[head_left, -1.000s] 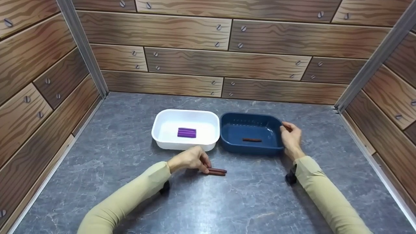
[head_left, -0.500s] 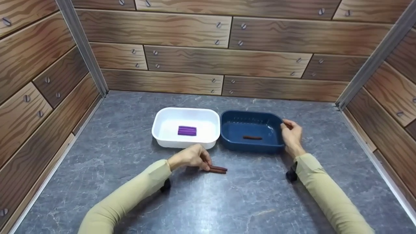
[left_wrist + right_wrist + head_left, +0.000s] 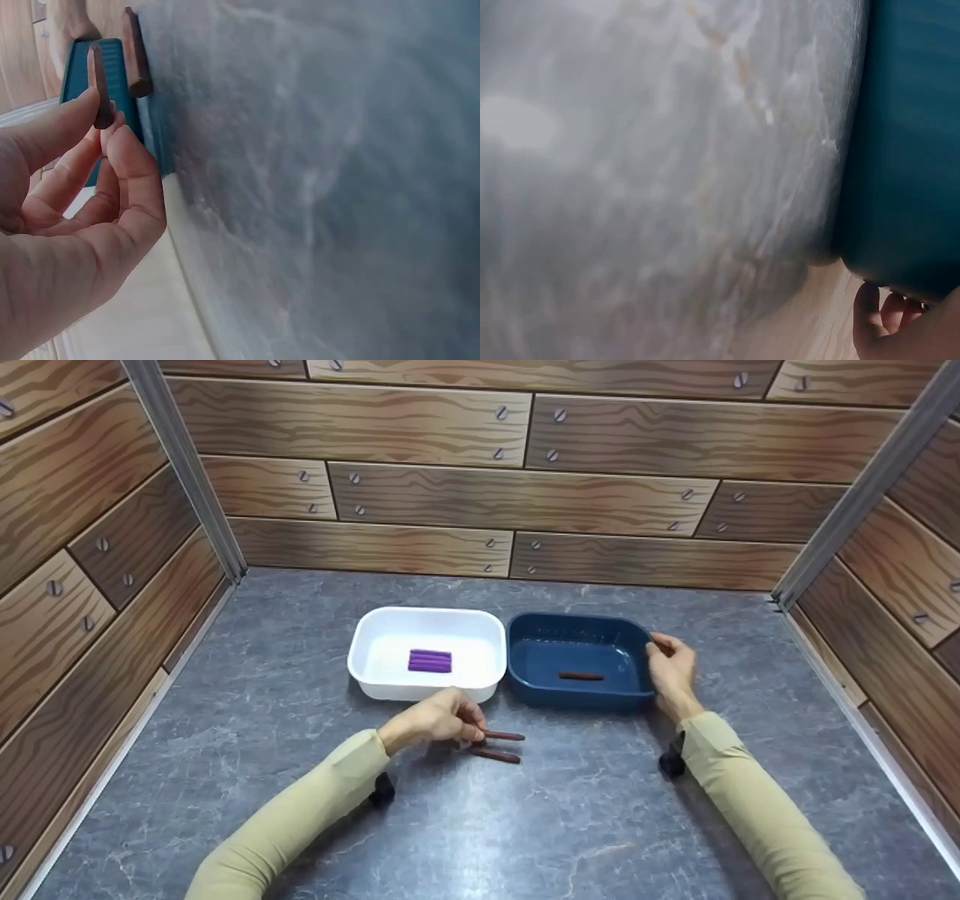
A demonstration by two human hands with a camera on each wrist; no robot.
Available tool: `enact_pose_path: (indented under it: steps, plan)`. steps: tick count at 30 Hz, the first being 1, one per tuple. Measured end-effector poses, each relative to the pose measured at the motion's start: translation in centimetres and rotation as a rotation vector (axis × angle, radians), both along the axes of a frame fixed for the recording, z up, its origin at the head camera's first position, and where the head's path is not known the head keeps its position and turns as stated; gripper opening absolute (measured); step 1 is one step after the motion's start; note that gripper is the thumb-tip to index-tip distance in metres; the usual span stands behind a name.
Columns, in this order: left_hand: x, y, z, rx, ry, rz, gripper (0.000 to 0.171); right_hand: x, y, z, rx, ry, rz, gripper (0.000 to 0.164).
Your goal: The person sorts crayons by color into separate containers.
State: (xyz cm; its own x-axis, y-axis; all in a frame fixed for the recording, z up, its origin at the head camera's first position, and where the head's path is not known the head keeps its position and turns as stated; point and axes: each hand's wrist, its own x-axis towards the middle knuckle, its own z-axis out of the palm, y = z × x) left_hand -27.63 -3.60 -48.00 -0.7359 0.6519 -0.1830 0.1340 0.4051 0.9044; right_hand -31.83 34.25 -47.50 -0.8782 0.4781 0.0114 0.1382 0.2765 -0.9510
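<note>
In the head view my left hand (image 3: 439,716) pinches a brown crayon (image 3: 505,735) between thumb and fingertips, above the tabletop. The left wrist view shows this held crayon (image 3: 97,86) with its tapered end pointing away. A second brown crayon (image 3: 496,755) lies on the table just below the hand. My right hand (image 3: 673,671) grips the right end of a dark blue tub (image 3: 581,701), thumb at the rim. Inside that tub lies one brown crayon (image 3: 580,676). Part of the right hand (image 3: 889,326) shows against the tub's wall in the right wrist view.
A white tub (image 3: 420,692) stands against the blue tub's left side, with several purple crayons (image 3: 430,661) side by side in it. Wood-patterned walls (image 3: 510,502) enclose the grey marbled table (image 3: 300,660) at the back and both sides.
The two brown crayons by my left hand were together; now one is lifted away from the other, toward the tubs. My right hand stays on the blue tub.
</note>
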Motion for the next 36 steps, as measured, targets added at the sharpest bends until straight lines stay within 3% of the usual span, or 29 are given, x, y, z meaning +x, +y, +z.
enact_pose_path:
  steps: [11,19,25,36]
  plan:
    - [0.4,0.0,0.1,0.047,0.013,0.068,0.008,-0.1,0.0,-0.3,-0.016,0.013,-0.014,0.037]
    - [0.5,0.2,0.6,0.036,0.052,0.029,0.008,-0.1,0.0,-0.1,-0.01,0.005,-0.011,0.038]
    - [0.3,0.6,1.2,0.076,0.069,-0.019,0.011,-0.1,-0.2,-0.1,-0.004,-0.006,-0.017,0.038]
    - [0.1,1.9,2.4,0.144,0.055,-0.016,0.013,-0.1,-0.1,0.0,-0.012,0.003,-0.013,0.038]
